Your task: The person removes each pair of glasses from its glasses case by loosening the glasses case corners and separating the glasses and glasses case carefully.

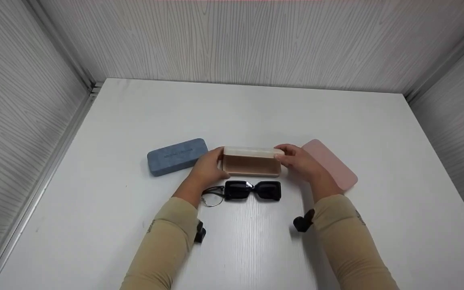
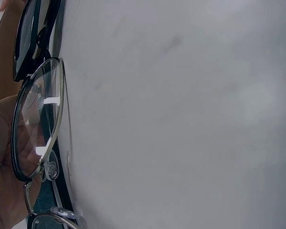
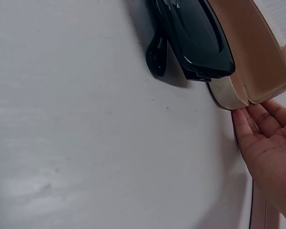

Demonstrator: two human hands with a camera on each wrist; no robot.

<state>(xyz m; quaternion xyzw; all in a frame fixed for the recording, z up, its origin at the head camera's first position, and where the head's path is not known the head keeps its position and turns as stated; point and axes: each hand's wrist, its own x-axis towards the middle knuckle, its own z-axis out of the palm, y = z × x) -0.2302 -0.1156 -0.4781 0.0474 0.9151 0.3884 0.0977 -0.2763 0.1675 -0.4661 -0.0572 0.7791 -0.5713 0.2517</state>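
Note:
A cream glasses case (image 1: 252,152) with a tan lining (image 3: 250,45) lies open at the middle of the table, its mouth facing me. My left hand (image 1: 208,167) grips its left end, thumb at the lower front corner. At the right end my right hand (image 1: 298,160) pinches the lid between thumb and fingers; the right wrist view shows those fingers (image 3: 264,119) behind the corner. Black sunglasses (image 1: 238,190) lie just in front of the case. Beside them, partly hidden by my left wrist, are clear eyeglasses (image 2: 14,148) with a dark upper rim.
To the left a blue glasses case (image 1: 177,157) lies closed, near my left hand. A pink glasses case (image 1: 330,163) sits at an angle beyond my right wrist, partly covered by it. The white table (image 1: 256,112) meets wood-grain panels (image 1: 236,44) at the back and sides.

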